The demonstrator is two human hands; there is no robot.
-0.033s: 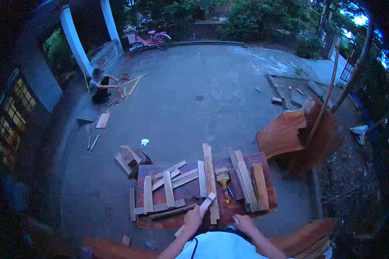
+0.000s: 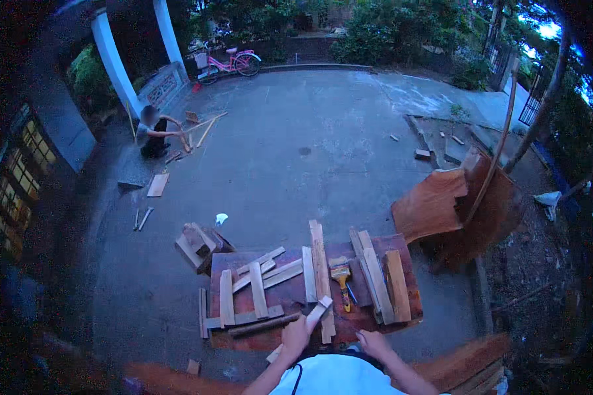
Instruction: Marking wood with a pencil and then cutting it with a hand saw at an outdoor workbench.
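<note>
My left hand [image 2: 296, 334] is closed around a short pale wooden strip [image 2: 319, 311], which slants up and to the right over the near edge of the low table [image 2: 273, 340]. The strip's other end [image 2: 275, 353] shows below my wrist. My right hand [image 2: 373, 345] is closed beside the table's near edge, to the right of the strip. A thin dark shape seems to reach from its fingers, too unclear to name. Just beyond my hands lie a long rough wooden board [image 2: 319, 263] and a brush with a yellow handle [image 2: 344, 286].
Several wooden strips [image 2: 257, 289] lie on the table's left, with more boards [image 2: 396, 286] on its right. Wood blocks [image 2: 201, 245] stand at the far left corner. Large brown sheets [image 2: 435, 201] lean at the right. A person [image 2: 155, 131] crouches far left, near a pink bicycle [image 2: 230, 62].
My right hand has turned slightly and its fingers have shifted a little. My left hand keeps its hold on the wooden strip, nearly unmoved.
</note>
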